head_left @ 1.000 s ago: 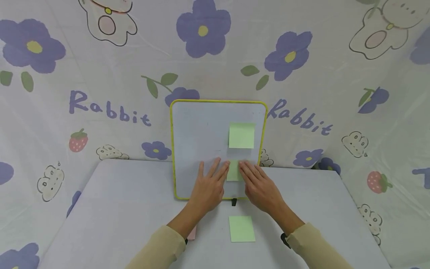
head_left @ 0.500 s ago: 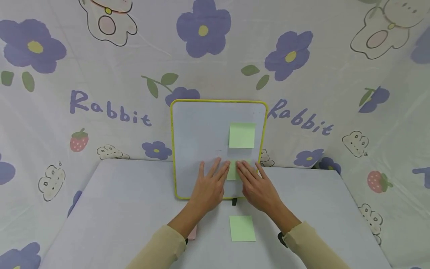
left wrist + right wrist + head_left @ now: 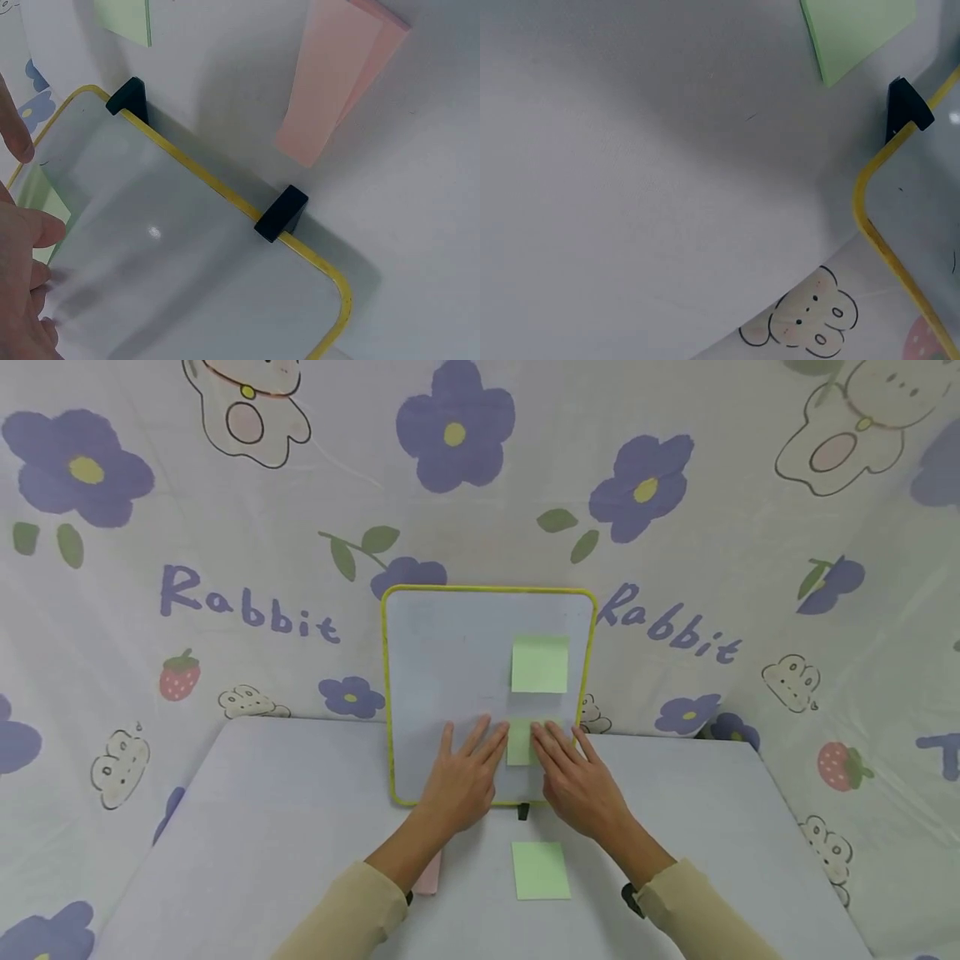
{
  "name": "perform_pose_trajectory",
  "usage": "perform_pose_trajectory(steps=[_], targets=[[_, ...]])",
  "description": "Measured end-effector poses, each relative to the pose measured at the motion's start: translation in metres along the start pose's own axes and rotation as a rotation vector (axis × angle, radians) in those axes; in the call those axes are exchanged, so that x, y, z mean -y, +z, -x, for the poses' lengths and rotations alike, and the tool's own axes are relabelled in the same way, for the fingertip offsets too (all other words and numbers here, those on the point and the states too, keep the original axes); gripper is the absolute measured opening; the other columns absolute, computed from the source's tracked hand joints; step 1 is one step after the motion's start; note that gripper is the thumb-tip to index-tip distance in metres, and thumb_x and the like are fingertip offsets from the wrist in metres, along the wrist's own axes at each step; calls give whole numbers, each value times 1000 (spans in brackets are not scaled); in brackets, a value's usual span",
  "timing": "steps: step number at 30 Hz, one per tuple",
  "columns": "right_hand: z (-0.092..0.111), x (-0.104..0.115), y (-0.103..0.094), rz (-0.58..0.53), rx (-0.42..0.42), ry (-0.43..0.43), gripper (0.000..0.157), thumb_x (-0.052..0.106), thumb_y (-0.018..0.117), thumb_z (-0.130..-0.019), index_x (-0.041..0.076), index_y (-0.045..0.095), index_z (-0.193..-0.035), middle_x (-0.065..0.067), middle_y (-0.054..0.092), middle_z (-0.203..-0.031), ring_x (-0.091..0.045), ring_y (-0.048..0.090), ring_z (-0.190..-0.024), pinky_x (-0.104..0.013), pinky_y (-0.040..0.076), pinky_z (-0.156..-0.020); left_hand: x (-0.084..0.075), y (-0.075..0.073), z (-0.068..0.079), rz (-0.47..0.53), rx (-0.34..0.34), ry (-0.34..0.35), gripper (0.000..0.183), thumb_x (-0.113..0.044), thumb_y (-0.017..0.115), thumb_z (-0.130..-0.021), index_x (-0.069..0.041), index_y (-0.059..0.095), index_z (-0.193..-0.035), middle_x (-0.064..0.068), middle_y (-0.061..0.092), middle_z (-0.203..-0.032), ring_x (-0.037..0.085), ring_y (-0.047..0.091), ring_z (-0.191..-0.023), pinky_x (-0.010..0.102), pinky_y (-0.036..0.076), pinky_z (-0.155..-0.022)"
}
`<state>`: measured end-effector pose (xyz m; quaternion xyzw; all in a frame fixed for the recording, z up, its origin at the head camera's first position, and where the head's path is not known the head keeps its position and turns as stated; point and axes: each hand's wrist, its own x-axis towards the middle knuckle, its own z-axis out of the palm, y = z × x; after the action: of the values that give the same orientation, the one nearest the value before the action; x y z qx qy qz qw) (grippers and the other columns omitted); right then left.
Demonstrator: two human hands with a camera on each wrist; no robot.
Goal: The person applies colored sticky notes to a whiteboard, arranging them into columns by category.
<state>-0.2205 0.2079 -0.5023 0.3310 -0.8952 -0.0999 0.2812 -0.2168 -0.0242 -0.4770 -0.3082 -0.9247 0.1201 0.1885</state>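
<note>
A whiteboard [image 3: 450,668] with a yellow frame stands upright at the table's back. One light green sticky note [image 3: 540,664] is on its upper right, its lower edge lifted off the surface. Below it, a second green sticky note [image 3: 519,747] lies against the board between my two hands. My left hand [image 3: 459,785] has straight, spread fingers on the board, tips at that note's left edge. With fingers extended, my right hand [image 3: 583,785] rests its tips on the note's right part, covering some of it. The right wrist view does not show the right hand.
A green sticky-note pad [image 3: 541,871] lies on the white table [image 3: 300,843] before the board. Pink sticky notes [image 3: 330,82] lie left of it, partly behind my left forearm in the head view. Black clip feet [image 3: 282,214] hold the board's lower edge. A patterned cloth [image 3: 480,527] hangs behind.
My left hand and forearm have shifted slightly left, uncovering more of the pink notes. My right fingertips slid left over the note, then slightly back right; its little finger has spread outward.
</note>
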Motion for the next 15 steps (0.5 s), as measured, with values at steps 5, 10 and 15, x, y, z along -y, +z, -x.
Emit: perform_pose_trajectory(steps=[5,10,15], targets=[[0,5,0,-60,-34,27,70,17,73,-81,-4,48,-144,-17,42,-153,-32,40,-141,-54,27,-115,2,4,5,50,-3,3,65,-34,59,-95,-12,41,-153,-1,30,-162,23,25,-149,60,31,-110],[1,17,-2,-138,-61,60,69,20,74,-82,0,49,-144,-18,41,-153,-33,37,-143,-56,30,-113,9,8,20,125,-31,1,63,-30,63,-93,-11,44,-151,1,34,-160,24,29,-148,63,32,-108],[-3,33,-6,-230,-77,87,68,22,73,-85,2,48,-145,-18,40,-154,-33,38,-142,-56,32,-111,24,11,42,233,-70,5,63,-26,68,-91,-13,47,-149,6,37,-158,29,35,-144,65,33,-106]])
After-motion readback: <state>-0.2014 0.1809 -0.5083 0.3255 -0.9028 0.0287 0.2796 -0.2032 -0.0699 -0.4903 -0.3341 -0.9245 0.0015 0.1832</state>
